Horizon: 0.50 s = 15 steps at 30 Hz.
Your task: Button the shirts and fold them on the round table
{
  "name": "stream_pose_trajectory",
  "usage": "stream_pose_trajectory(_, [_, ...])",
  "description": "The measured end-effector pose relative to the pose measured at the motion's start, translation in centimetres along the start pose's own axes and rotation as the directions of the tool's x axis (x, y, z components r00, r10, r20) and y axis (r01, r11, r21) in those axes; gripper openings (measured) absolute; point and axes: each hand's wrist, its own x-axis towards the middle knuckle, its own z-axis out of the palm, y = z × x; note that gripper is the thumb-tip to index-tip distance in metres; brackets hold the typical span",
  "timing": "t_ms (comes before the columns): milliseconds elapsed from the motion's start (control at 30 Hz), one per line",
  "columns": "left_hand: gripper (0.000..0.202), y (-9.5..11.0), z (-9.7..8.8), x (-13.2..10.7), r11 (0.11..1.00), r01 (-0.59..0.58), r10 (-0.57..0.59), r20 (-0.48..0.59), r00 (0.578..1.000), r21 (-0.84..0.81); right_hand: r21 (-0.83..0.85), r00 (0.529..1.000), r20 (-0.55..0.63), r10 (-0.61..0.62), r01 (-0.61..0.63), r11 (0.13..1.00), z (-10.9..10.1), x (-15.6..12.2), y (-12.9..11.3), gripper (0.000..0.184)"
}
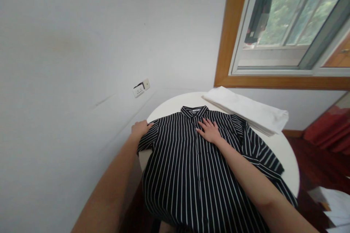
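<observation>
A black shirt with white stripes lies front up on a round white table, its collar toward the far edge and its lower part hanging over the near edge. At the shirt's left sleeve, by the table's rim, my left hand is closed on the sleeve's cloth. My right hand rests flat on the upper chest beside the button line, fingers spread. The right-side sleeve stretches out toward the table's right edge, partly folded.
Folded white cloth lies at the table's back right. A white wall with a socket stands close on the left, and a wood-framed window is behind. Red fabric and white items are at the right.
</observation>
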Motion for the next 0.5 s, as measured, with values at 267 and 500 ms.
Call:
stream_pose_trajectory(267, [0.045, -2.8, -1.3, -1.8, 0.994, -0.094, 0.088, 0.104, 0.991, 0.053, 0.008, 1.0, 0.006, 0.005, -0.005, 1.0, -0.1, 0.0, -0.1, 0.07])
stream_pose_trajectory(500, [0.042, 3.6, -6.1, -1.8, 0.965, -0.261, 0.26, -0.088, 0.962, -0.008, 0.0, 0.999, 0.031, 0.013, -0.013, 1.0, -0.2, -0.1, -0.1, 0.07])
